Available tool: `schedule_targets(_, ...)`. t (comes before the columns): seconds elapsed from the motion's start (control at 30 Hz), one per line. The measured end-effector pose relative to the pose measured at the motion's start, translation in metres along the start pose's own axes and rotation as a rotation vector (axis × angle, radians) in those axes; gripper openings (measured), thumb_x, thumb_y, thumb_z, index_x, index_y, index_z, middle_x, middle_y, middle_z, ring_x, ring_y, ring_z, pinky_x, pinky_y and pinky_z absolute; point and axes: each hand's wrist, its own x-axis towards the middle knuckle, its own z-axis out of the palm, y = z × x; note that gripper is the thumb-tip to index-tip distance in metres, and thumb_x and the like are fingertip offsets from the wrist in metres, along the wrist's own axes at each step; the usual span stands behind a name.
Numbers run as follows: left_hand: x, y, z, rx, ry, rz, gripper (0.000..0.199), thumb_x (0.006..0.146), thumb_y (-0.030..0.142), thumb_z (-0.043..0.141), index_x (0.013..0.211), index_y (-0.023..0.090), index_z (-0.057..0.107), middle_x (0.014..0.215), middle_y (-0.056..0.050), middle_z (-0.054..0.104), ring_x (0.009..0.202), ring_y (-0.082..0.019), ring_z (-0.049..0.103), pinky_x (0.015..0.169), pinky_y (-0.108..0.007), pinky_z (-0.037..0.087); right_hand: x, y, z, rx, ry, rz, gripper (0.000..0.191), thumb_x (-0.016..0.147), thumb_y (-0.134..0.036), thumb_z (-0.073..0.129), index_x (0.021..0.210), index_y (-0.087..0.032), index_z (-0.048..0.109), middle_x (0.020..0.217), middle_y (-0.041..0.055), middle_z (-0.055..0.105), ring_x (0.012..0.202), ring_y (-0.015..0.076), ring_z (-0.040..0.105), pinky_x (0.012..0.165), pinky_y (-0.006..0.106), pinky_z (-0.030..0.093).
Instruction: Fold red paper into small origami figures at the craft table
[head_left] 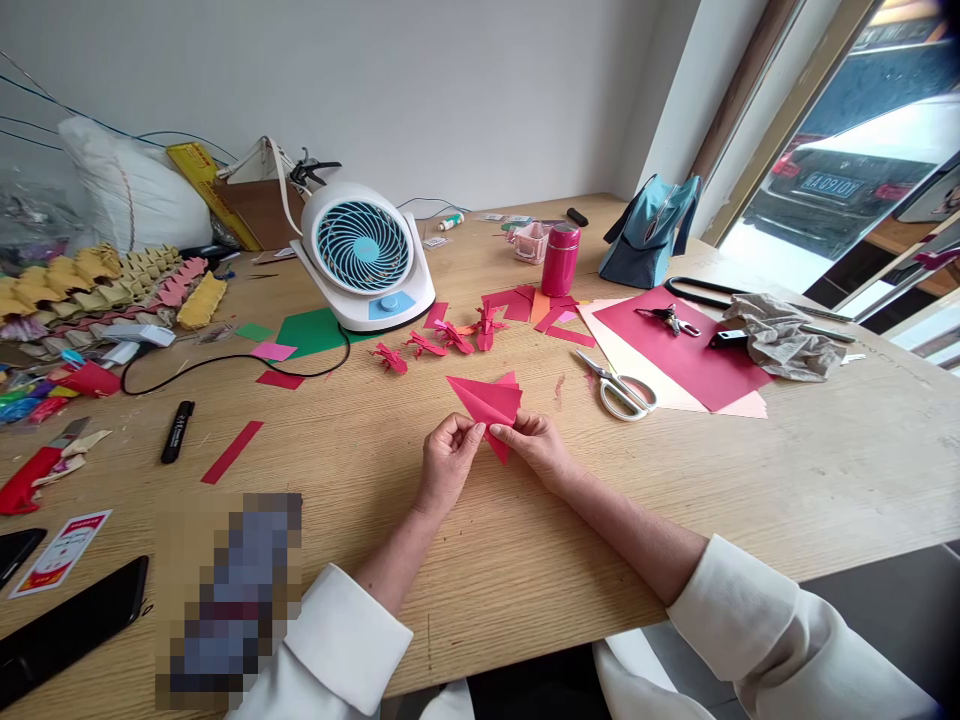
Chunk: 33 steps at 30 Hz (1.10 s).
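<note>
A folded piece of red paper [491,398] is held up over the wooden table [480,560], with pointed flaps to the left, top and bottom. My left hand [448,455] pinches its lower edge between thumb and fingers. On the right side, my right hand [541,450] grips the same paper, its thumb lying on the front near the left thumb. My other fingers are partly hidden behind the paper. Just beyond it stand several small red folded-paper figures [455,337] in a row. White-handled scissors [628,396] lie to the right of my hands.
A white and blue fan [366,262] stands behind, its black cord running left. Right of it are a pink flask [560,262], a blue bag [651,235] and red paper sheets [675,350]. A black marker [178,432], a red paper strip [232,452] and a phone [75,635] lie left.
</note>
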Motion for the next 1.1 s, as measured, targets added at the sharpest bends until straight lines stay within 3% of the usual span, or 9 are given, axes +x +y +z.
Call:
schedule_targets(0.23,0.0006,0.0015,-0.0012,0.010,0.006,0.009,0.028,0.083,0.037,0.065,0.067,0.018,0.052,0.059,0.005,0.047,0.056,-0.009,0.042,0.058,-0.022,0.037,-0.0018,0.0031,-0.0052,-0.064,-0.001,0.014,0.044,0.074,-0.056,0.072,0.058,-0.018,0.057,0.056,-0.0038,0.049,0.054,0.0092,0.037,0.055,0.024,0.031)
schedule_targets(0.37,0.0014,0.0003,-0.0012,-0.008,0.003,0.002,0.027,0.082,0.038,0.065,0.068,0.018,0.052,0.059,0.005,0.047,0.055,-0.009,0.041,0.057,-0.022,0.036,-0.0017,0.0058,-0.0076,-0.058,-0.017,0.002,0.047,0.079,-0.056,0.066,0.056,-0.018,0.052,0.056,-0.0036,0.043,0.055,0.0098,0.036,0.056,0.024,0.034)
schedule_targets(0.6,0.0019,-0.0001,-0.0001,-0.102,-0.014,-0.033,0.029,0.082,0.038,0.066,0.069,0.018,0.049,0.059,0.006,0.044,0.055,-0.008,0.038,0.056,-0.021,0.034,0.0004,0.0093,-0.0076,0.025,-0.004,0.028,0.044,0.076,-0.058,0.069,0.063,-0.018,0.056,0.061,-0.0027,0.050,0.058,0.0104,0.041,0.058,0.024,0.039)
schedule_targets(0.87,0.0000,-0.0025,-0.0023,0.039,-0.112,0.049,0.028,0.087,0.036,0.061,0.070,0.018,0.049,0.062,0.005,0.041,0.058,-0.009,0.034,0.057,-0.022,0.032,0.0024,0.0027,-0.0010,0.053,0.043,-0.015,0.035,0.058,-0.046,0.086,0.073,-0.019,0.069,0.069,-0.0011,0.065,0.067,0.0142,0.054,0.065,0.027,0.043)
schedule_targets(1.1,0.0020,-0.0054,-0.0048,0.098,-0.119,0.069,0.029,0.088,0.037,0.060,0.070,0.018,0.048,0.063,0.005,0.040,0.058,-0.009,0.034,0.058,-0.022,0.032,-0.0004,0.0026,-0.0048,0.034,0.036,-0.026,0.033,0.070,-0.049,0.078,0.072,-0.017,0.070,0.066,-0.0017,0.063,0.062,0.0109,0.049,0.062,0.025,0.040)
